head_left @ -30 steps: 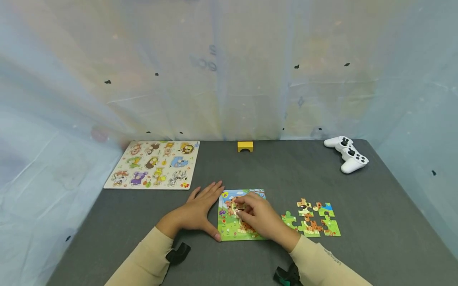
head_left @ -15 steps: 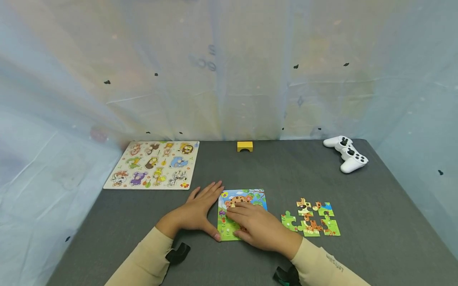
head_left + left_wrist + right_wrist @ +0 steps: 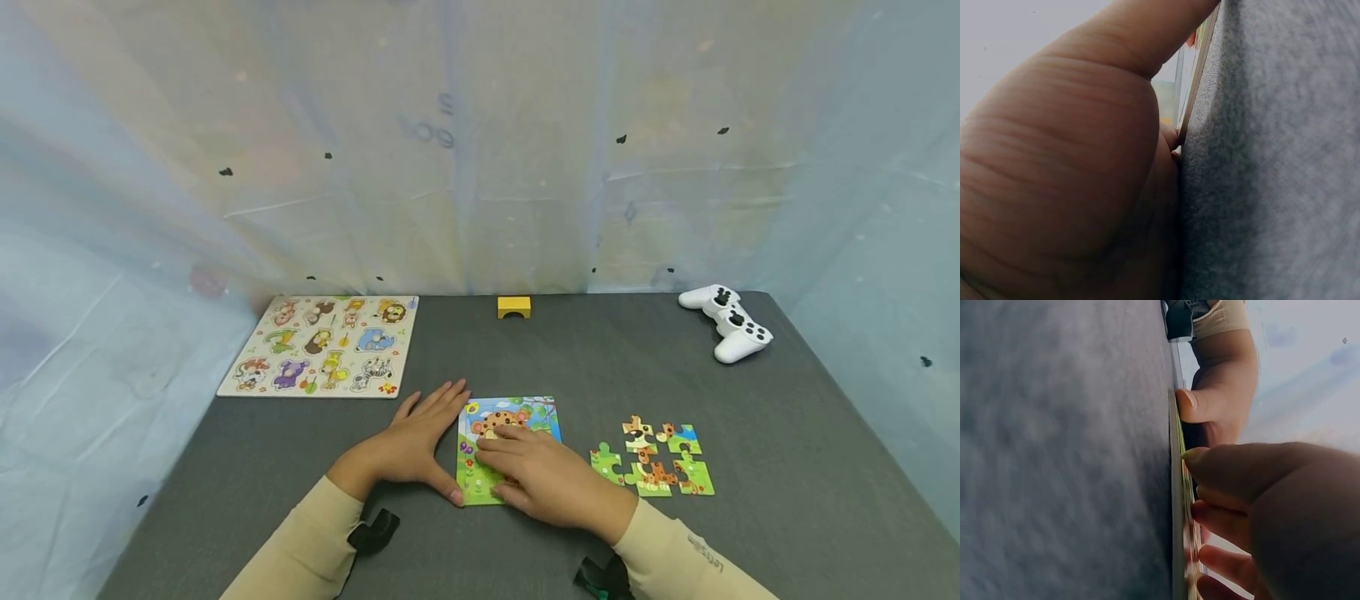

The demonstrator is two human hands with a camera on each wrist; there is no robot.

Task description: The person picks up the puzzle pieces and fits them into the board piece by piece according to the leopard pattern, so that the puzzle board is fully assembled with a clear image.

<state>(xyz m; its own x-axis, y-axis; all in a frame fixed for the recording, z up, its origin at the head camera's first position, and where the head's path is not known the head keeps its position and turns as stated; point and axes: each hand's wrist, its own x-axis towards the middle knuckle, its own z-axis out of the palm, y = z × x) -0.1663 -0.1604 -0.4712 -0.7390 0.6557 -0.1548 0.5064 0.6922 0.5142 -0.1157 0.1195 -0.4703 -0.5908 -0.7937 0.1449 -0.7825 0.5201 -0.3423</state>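
Observation:
A square puzzle board (image 3: 478, 490) with a spotted animal on a green and blue scene lies on the table. Along its left edge my left hand (image 3: 411, 442) is spread, thumb at the lower left corner and fingertips by the upper left one. My right hand (image 3: 551, 479) lies over the board's middle and lower right, hiding that part of the picture. In the right wrist view, the right thumb (image 3: 1200, 461) and fingertips touch the board's top face. To the right lie several loose jigsaw pieces (image 3: 654, 479) on the grey table.
A pale peg board with animal figures (image 3: 315, 346) lies at the back left. The yellow arch block (image 3: 513, 307) stands at the table's far edge. A white game controller (image 3: 726, 323) rests at the back right. Translucent sheeting (image 3: 517, 192) surrounds the table.
My right hand has gone from pinching above the board to lying over it with fingers flattened, the animal's head now uncovered. My left hand and the loose pieces have stayed put.

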